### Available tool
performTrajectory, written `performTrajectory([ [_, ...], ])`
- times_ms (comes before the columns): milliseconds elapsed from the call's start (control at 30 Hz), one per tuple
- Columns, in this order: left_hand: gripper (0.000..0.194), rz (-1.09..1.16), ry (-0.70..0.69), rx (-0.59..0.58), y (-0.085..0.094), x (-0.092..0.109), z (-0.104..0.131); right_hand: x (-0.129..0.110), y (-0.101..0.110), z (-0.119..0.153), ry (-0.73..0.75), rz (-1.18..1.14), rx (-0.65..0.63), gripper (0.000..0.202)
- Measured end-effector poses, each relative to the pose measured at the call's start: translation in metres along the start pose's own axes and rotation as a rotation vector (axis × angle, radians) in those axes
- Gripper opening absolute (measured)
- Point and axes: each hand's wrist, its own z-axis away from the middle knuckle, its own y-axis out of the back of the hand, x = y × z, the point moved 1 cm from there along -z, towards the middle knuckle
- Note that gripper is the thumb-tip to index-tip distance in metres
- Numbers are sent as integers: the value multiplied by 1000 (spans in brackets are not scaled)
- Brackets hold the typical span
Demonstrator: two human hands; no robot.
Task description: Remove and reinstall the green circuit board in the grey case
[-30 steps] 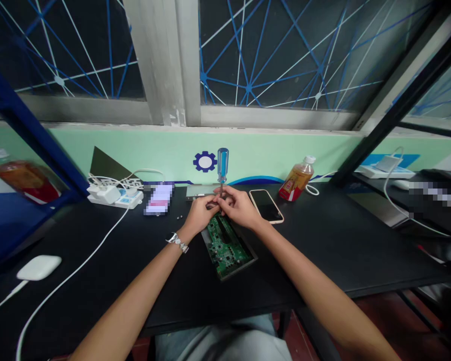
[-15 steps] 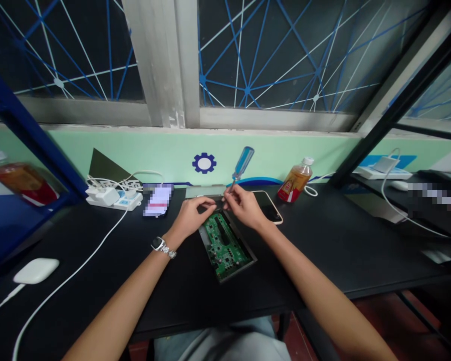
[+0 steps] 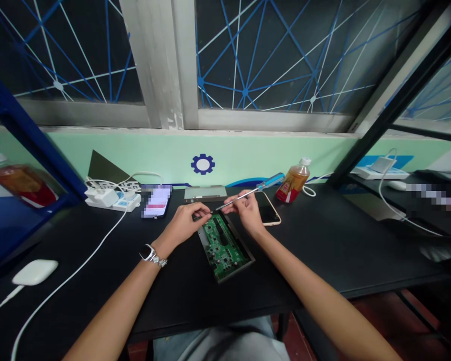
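A green circuit board [image 3: 225, 245] lies in a metal tray-like casing on the black table. Above its far end, my right hand [image 3: 245, 209] holds a screwdriver [image 3: 269, 182] with a blue, clear handle; the shaft slants down to the left and its tip is near my left fingertips. My left hand [image 3: 193, 219] is closed in a pinch at the board's far left corner; what is between its fingers is too small to make out. Behind both hands lies a flat grey metal plate [image 3: 205, 192].
A phone [image 3: 269, 209] lies right of my right hand, with a drink bottle [image 3: 293, 180] behind it. Another phone [image 3: 157, 201] and a white power strip [image 3: 115, 200] with cables are at the left. A white puck-shaped device [image 3: 35, 272] sits on the near left of the table [image 3: 165, 306].
The screwdriver has tipped from nearly upright to a low slant, its handle swinging right and down. My right hand has turned with it. My left hand has shifted slightly left and down.
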Motion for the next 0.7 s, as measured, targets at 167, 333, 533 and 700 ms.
performTrajectory([
  [167, 12, 5, 2, 28, -3, 0, 0, 2, -3, 3, -8, -13, 24, 39],
  [333, 13, 5, -17, 64, -8, -1, 2, 4, -3, 4, -19, -28, 18, 40],
  [533, 13, 24, -65, 65, -6, -1, 0, 3, -1, 3, -35, -31, 31, 42],
  [700, 12, 44, -81, 52, 1, -4, -1, 1, -5, 4, -39, -55, 51, 43],
])
